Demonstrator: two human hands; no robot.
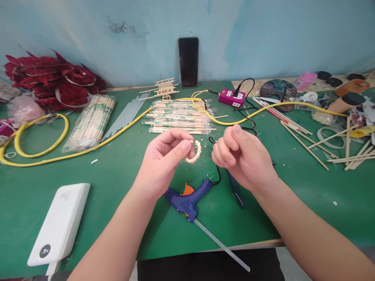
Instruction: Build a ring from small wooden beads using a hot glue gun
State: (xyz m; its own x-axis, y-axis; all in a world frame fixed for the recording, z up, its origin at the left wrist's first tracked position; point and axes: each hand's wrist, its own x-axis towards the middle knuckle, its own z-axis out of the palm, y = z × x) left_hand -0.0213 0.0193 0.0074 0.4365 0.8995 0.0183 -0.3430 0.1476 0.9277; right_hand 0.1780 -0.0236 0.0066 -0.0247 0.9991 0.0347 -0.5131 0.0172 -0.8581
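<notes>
The left hand [162, 162] pinches a small pale knobbly ring [195, 152] between thumb and fingertips. Below those fingers lies a blue hot glue gun [187, 201], its black cord [217, 168] rising just right of them. Further right, the right hand [243, 156] curls its fingers closed, holding nothing that shows.

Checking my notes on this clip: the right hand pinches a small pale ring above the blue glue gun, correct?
No, the left hand pinches the small pale ring above the blue glue gun, not the right hand, as the head view shows.
</notes>
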